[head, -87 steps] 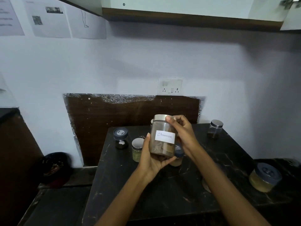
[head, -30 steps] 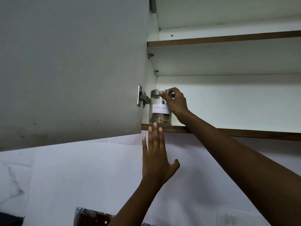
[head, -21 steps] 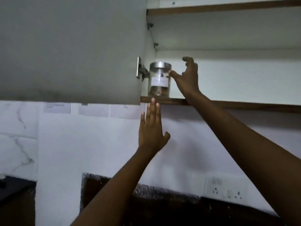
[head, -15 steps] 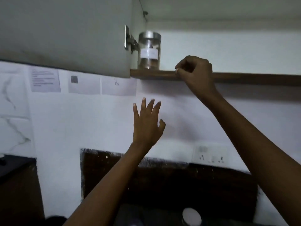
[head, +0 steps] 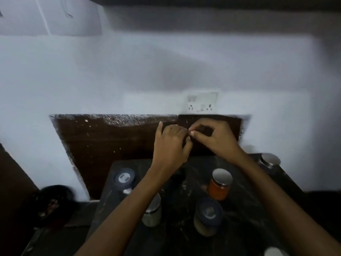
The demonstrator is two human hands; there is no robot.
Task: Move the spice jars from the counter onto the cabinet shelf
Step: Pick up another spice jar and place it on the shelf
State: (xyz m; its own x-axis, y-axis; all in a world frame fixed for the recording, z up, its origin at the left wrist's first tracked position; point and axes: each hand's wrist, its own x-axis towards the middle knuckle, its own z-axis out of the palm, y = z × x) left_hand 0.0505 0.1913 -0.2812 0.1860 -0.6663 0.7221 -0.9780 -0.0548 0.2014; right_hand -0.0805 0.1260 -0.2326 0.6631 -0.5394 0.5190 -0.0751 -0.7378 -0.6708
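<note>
Between jars, left grip and right grip hover loosely curled, empty, over the table; next, probably grasp the orange jar.

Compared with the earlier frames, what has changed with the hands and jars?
The right hand let go of the labelled clear silver-lidded jar, left on the cabinet shelf and now out of view. Both hands came down; it now touches the left hand above the dark stone counter, gripping no jar. The grey-lidded jar and far silver-lidded jar stayed put.
</note>
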